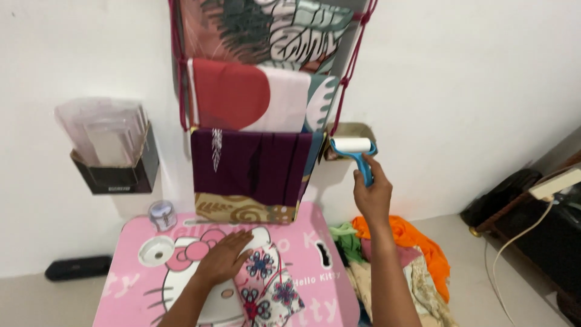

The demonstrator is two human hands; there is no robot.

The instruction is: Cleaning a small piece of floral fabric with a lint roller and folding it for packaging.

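Lint-rolling step: left hand spread flat, pinning floral cloth on pink table, lower centre. Right hand clenched on lint roller handle (raised mid-frame, off cloth). Next move probably calls for lowering roller onto cloth.

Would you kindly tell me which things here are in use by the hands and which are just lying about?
In use:
- lint roller, held up by the right hand
- floral cloth, pressed flat by the left hand
- pink table

Lying about:
- clothes pile
- small jar
- hanging fabrics
- wall box
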